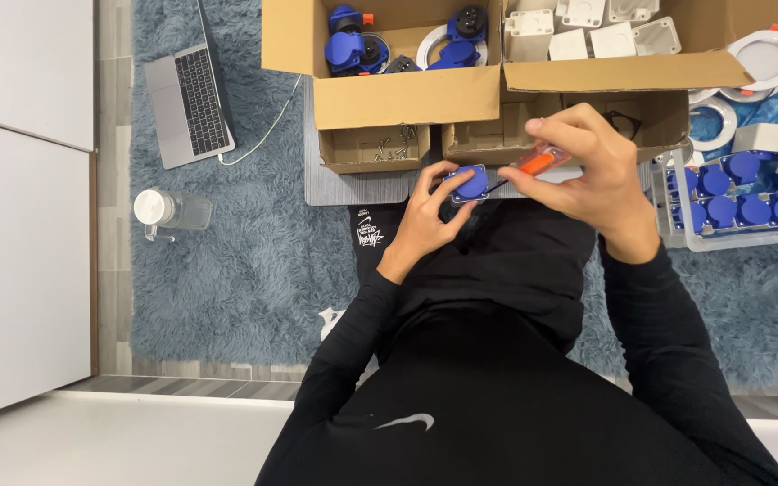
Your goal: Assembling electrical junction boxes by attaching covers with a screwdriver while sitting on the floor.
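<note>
My left hand [428,216] grips a small blue socket with a round lid [470,183], holding it above my lap. In my right hand [587,166] is a screwdriver with an orange handle [538,163]; its dark shaft points left and its tip meets the blue socket. Both arms are in black sleeves.
Open cardboard boxes [407,94] in front hold blue sockets [353,49], white housings [578,31] and small screws [393,144]. A clear tray of assembled blue sockets [736,209] stands at right. White rings [767,58], a laptop [186,99] and a jar [168,211] lie on the blue rug.
</note>
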